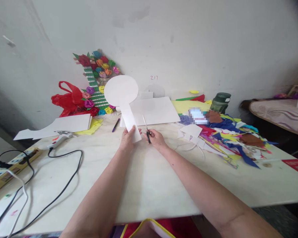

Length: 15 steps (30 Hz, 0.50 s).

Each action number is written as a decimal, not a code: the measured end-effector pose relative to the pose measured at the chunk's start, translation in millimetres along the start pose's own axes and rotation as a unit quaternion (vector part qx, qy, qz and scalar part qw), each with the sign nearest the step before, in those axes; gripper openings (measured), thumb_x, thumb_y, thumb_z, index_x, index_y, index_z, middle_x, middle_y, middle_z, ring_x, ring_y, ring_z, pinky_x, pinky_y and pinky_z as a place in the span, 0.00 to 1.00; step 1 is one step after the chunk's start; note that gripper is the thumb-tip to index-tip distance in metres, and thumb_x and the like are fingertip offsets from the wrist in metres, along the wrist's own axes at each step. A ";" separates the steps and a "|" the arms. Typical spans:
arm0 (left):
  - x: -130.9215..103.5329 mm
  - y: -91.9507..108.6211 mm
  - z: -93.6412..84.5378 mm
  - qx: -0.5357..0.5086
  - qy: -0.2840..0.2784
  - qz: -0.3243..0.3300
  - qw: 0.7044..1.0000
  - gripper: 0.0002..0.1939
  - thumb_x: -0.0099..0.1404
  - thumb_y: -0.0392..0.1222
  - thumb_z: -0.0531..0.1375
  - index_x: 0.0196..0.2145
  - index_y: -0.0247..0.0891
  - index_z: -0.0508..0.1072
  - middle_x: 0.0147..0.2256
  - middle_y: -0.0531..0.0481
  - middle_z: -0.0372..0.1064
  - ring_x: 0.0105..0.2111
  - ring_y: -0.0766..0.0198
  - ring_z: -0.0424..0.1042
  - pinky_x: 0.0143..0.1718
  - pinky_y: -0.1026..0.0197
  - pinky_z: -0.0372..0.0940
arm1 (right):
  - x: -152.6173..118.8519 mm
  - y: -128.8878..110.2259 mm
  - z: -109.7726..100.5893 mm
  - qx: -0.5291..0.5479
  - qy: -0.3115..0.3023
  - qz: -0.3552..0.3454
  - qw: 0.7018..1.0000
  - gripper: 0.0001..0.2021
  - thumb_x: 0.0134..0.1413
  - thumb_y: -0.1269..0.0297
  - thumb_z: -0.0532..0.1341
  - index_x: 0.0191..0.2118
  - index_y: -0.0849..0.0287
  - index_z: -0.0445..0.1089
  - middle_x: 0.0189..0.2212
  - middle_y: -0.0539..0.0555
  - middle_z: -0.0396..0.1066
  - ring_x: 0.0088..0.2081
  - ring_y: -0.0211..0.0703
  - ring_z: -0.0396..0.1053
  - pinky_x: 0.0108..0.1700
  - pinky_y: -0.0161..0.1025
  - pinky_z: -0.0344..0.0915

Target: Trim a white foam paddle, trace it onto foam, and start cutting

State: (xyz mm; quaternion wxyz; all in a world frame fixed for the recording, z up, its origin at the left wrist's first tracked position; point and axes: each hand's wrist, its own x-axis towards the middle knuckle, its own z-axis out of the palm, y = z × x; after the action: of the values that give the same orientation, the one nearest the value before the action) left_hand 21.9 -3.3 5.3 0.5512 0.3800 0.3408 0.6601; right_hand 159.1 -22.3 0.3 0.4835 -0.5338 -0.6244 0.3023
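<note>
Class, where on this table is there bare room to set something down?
Bare tabletop lies between left forearm and right forearm, between left forearm and black cable, and in front of the scraps. It is crowded around the scraps and power strip.

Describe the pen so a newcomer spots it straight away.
On the pale table, find the white sheets in the middle. Just left of them lies the pen. It is slim, straight and dark, unlike the crumpled yellow paper farther left.

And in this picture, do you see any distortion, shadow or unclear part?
Head view, for all: stretched look toward the edges; dark upper right corner; soft shadows on the table; little shading on the white paper cut-out; pixelation over a bright patch.
</note>
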 end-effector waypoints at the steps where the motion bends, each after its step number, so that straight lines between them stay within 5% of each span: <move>1: 0.5 0.5 -0.6 -0.002 0.005 0.001 1.000 0.24 0.46 0.49 0.64 0.38 0.35 0.64 0.25 0.47 0.71 0.22 0.62 0.70 0.25 0.60 0.66 | -0.8 -0.4 -1.3 -0.036 0.001 -0.007 0.999 0.14 0.44 0.55 0.56 0.36 0.54 0.69 0.20 0.46 0.68 0.23 0.35 0.66 0.24 0.31 0.61; 15: 4.2 0.4 -4.2 -0.076 0.037 0.019 0.996 0.18 0.50 0.47 0.62 0.36 0.33 0.66 0.28 0.45 0.71 0.25 0.62 0.71 0.28 0.59 0.67 | -16.5 -10.1 -1.1 -0.210 -0.035 -0.103 0.972 0.15 0.42 0.48 0.56 0.35 0.50 0.67 0.25 0.45 0.70 0.28 0.36 0.66 0.29 0.31 0.55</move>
State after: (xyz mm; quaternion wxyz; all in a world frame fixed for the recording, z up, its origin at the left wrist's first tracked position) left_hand 17.7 0.6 4.1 0.5529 0.3186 0.3023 0.7081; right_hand 155.6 -40.8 5.1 0.3671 -0.5450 -0.7423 0.1316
